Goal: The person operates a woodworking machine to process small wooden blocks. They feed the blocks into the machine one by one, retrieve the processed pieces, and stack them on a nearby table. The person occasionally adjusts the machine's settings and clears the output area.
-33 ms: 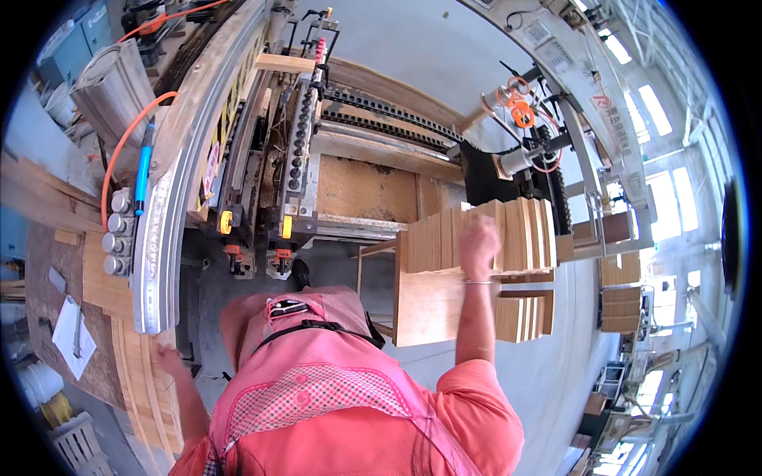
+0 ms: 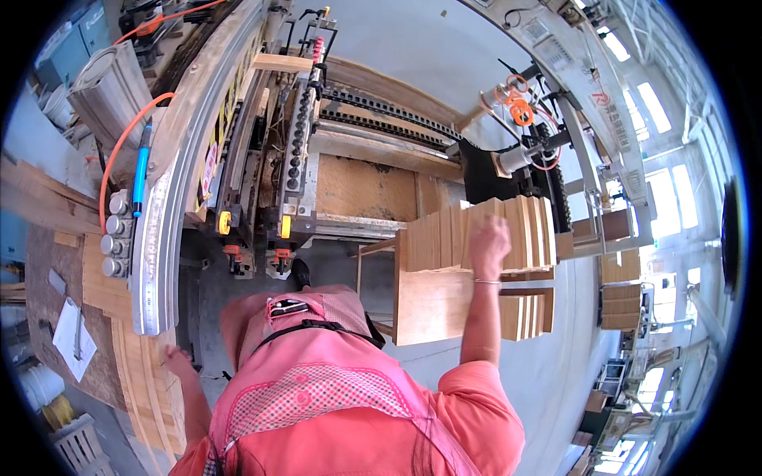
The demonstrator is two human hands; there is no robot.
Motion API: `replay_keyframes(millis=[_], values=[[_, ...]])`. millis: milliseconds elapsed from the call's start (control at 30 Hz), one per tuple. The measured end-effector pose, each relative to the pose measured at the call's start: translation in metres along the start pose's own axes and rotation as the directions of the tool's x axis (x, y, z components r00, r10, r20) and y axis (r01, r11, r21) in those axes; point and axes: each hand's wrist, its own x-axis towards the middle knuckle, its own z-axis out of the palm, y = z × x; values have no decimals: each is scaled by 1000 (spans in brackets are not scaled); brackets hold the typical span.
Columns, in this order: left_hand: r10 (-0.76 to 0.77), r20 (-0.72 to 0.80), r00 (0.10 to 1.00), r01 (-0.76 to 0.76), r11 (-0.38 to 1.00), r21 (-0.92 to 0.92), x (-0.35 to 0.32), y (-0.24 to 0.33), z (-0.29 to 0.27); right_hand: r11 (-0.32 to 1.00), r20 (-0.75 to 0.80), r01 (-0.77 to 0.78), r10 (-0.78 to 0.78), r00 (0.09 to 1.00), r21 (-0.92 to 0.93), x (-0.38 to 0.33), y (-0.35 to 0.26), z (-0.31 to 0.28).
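Note:
My right hand (image 2: 490, 244) is over a row of upright wooden boards (image 2: 436, 242) on a wooden stand (image 2: 432, 309). Its fingers are curled in, and whether they pinch a board edge is hidden. A thin bracelet (image 2: 486, 281) circles that wrist. Low on the left, my left hand (image 2: 181, 363) has its fingers apart and holds nothing. It is beside stacked wooden strips (image 2: 147, 377), near the end of a metal rail (image 2: 149, 305).
Ahead is a machine with a drill row (image 2: 298, 143), orange-tipped clamps (image 2: 282, 255) and a wooden bed (image 2: 365, 189). Shorter boards (image 2: 524, 317) sit on the stand's lower level. A blue pen-like tool (image 2: 143, 170) hangs by the rail. White paper (image 2: 74, 337) lies at left.
My right hand has shifted a little to the right along the boards. My left hand has moved slightly to the right, off the wooden strips.

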Motion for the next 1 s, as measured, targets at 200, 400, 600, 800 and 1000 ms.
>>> replay_keyframes(millis=[200, 400, 600, 800, 1000], values=[[-194, 216, 957, 93, 910, 405, -59, -22, 66, 967, 452, -159, 235, 860, -200, 26, 49, -4], [-201, 303, 931, 54, 901, 431, -59, -5, 99, 961, 422, -215, 269, 866, -171, 29, 48, -13], [-182, 368, 912, 57, 943, 327, -84, 9, 125, 992, 274, -77, 49, 961, 96, 58, 4, -15], [-41, 570, 821, -81, 979, 186, -144, 73, 237, 704, 123, 379, -549, 827, 601, 137, -147, 47], [74, 617, 784, -139, 989, 59, -190, 108, 342, 427, -110, 632, -768, 631, 647, 243, -333, 89]])
